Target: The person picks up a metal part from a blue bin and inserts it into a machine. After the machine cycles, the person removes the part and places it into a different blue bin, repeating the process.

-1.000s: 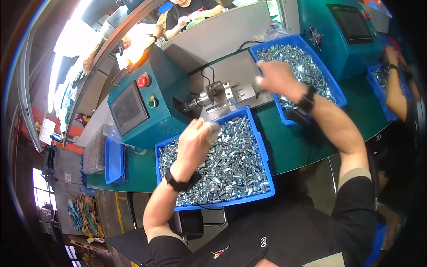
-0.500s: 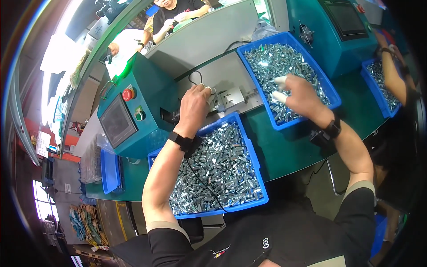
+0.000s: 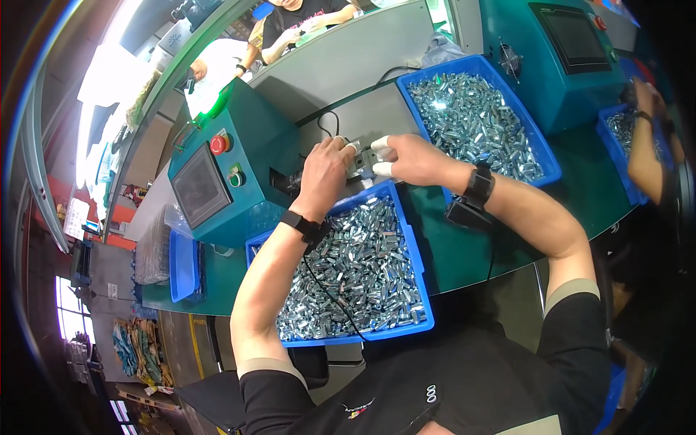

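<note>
My left hand [image 3: 326, 170] is at the small metal fixture [image 3: 361, 161] beside the teal machine [image 3: 243, 156], fingers bent and closed at its left side. What they grip, if anything, is hidden. From the right, my right hand [image 3: 417, 161] reaches to the same fixture. White finger cots cover its thumb and forefinger, which curl toward each other; any small part between them is too small to make out. Just in front of the fixture, a blue tray [image 3: 428, 308] holds a heap of short, shiny metal pieces [image 3: 355, 275].
A second blue tray [image 3: 553, 170] of similar pieces stands right of the fixture. Farther right is another teal machine [image 3: 533, 94]. A grey partition [image 3: 348, 54] rises behind, with a person [image 3: 301, 22] beyond it. At left stands a narrow blue tray [image 3: 183, 267]. Black cables run near both wrists.
My right hand has moved left, out of the right tray and over to the fixture. The left hand stays at the fixture. The view has shifted slightly.
</note>
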### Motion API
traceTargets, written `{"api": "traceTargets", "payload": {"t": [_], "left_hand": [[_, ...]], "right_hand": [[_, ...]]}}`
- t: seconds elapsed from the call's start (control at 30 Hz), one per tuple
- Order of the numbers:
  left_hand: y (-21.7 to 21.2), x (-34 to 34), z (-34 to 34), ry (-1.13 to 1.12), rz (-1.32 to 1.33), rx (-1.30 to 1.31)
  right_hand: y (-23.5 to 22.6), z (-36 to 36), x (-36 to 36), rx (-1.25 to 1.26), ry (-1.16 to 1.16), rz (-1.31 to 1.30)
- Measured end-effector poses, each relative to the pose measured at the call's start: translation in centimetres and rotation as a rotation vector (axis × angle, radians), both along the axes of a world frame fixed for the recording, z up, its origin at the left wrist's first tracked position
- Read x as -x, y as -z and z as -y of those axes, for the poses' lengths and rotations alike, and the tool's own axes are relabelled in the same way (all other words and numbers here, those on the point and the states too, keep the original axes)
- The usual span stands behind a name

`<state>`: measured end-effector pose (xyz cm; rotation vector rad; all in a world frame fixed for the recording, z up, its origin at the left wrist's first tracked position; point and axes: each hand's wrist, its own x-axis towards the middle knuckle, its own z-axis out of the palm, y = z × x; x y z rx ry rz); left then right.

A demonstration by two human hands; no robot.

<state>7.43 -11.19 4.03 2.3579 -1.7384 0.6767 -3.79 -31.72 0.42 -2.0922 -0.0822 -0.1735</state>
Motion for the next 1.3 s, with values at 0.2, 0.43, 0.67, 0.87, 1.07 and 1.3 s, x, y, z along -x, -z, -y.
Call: {"api": "traceTargets", "payload": {"t": [0.2, 0.43, 0.67, 0.87, 1.07, 1.3], "left_hand": [[0.1, -0.2, -0.6, -0.013, 0.000, -0.045], [-2.0, 5.3, -5.1, -0.065, -0.024, 0.073], [-0.2, 17.6, -15.8, -0.236, -0.281, 0.250], [5.4, 23.5, -19.6, -0.533, -0.331, 0.478], [7.2, 23.8, -19.4, -0.583, -0.291, 0.601], [7.5, 23.9, -19.3, -0.604, -0.310, 0.605]], "right_hand": [[0.7, -0.6, -0.4, -0.082, 0.011, 0.010], [1.2, -0.8, -1.6, -0.122, -0.075, -0.076], [-0.5, 0.3, -2.6, -0.102, -0.223, -0.188], [0.6, -0.5, -5.2, -0.162, -0.361, 0.033], [0.8, -1.1, -6.3, -0.130, -0.387, 0.000], [2.1, -1.6, -6.2, -0.178, -0.332, 0.035]]}}
